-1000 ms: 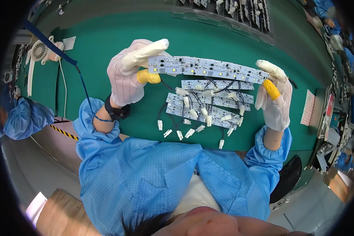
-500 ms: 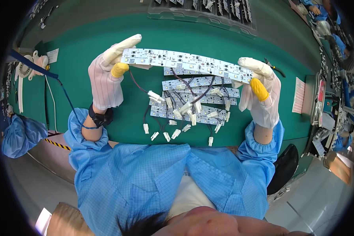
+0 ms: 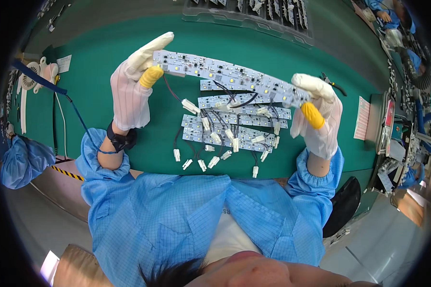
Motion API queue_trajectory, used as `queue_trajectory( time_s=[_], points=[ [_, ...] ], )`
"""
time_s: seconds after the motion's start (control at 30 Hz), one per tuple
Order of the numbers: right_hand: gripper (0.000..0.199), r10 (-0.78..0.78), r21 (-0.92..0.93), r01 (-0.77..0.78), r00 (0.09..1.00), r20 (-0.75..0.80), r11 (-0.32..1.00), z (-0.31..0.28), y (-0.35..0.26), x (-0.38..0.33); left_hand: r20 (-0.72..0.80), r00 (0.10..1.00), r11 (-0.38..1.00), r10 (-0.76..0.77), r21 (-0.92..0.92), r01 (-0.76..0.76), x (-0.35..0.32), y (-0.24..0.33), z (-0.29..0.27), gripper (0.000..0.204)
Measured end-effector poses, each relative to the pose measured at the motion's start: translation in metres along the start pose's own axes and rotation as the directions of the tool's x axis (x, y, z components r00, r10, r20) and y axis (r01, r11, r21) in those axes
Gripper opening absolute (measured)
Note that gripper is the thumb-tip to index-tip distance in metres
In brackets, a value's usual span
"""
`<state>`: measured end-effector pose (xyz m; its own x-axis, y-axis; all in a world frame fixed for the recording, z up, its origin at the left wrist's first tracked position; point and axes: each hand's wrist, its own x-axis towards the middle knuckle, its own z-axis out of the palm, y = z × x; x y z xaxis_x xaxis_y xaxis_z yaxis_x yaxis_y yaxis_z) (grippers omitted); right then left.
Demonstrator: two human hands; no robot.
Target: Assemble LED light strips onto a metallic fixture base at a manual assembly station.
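I hold a long white LED circuit strip (image 3: 225, 74) level above the green bench mat (image 3: 96, 71), one end in each hand. My left hand (image 3: 131, 91), in a white glove with a yellow thumb cot, pinches the strip's left end. My right hand (image 3: 317, 115), gloved the same way, pinches the right end. A wire with a white connector (image 3: 190, 106) hangs from the strip. Below it lies a pile of similar strips (image 3: 237, 125) with black wires and several white connectors.
A clear tray of parts (image 3: 254, 14) runs along the bench's far edge. Cutters (image 3: 334, 85) lie right of my right hand, a white card (image 3: 362, 118) further right. A small white fan (image 3: 31, 79) and blue wrist-strap cord (image 3: 67, 103) sit left. Another person's blue sleeve (image 3: 21, 160) shows far left.
Both hands have lifted the strip higher and farther from the pile, keeping hold of its ends; the hanging wire now trails below it.
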<state>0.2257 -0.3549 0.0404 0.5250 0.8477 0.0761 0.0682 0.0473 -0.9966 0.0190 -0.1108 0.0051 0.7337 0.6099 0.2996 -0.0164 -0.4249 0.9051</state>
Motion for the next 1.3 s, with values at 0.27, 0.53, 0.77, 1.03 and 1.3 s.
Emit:
queue_trajectory(
  time_s=[0.27, 0.53, 0.77, 1.03, 1.3],
  points=[
    [0.040, -0.008, 0.042, 0.009, 1.000, -0.024, 0.999, 0.002, 0.009, 0.009, 0.015, 0.986, 0.921, 0.168, -0.358, -0.152, -0.008, -0.006, -0.005, 0.068],
    [0.047, -0.084, 0.083, 0.085, 0.996, -0.018, 0.993, 0.005, 0.006, 0.007, 0.077, 0.996, 0.952, 0.050, -0.306, -0.024, -0.006, 0.003, -0.006, 0.065],
    [0.058, 0.061, 0.035, -0.061, 0.998, -0.002, 0.998, 0.003, 0.000, 0.001, -0.035, 0.996, 0.994, -0.083, -0.075, 0.080, 0.004, 0.003, 0.003, 0.060],
    [0.089, 0.184, 0.083, -0.187, 0.982, 0.042, 0.979, 0.000, 0.012, 0.017, 0.199, 0.975, 0.886, -0.098, -0.429, 0.177, -0.004, -0.008, 0.000, 0.051],
    [0.065, 0.126, 0.210, -0.145, 0.987, 0.104, 0.967, -0.015, 0.028, 0.003, 0.098, 0.995, 0.999, -0.033, -0.022, 0.035, 0.000, -0.011, 0.001, 0.038]
  ],
)
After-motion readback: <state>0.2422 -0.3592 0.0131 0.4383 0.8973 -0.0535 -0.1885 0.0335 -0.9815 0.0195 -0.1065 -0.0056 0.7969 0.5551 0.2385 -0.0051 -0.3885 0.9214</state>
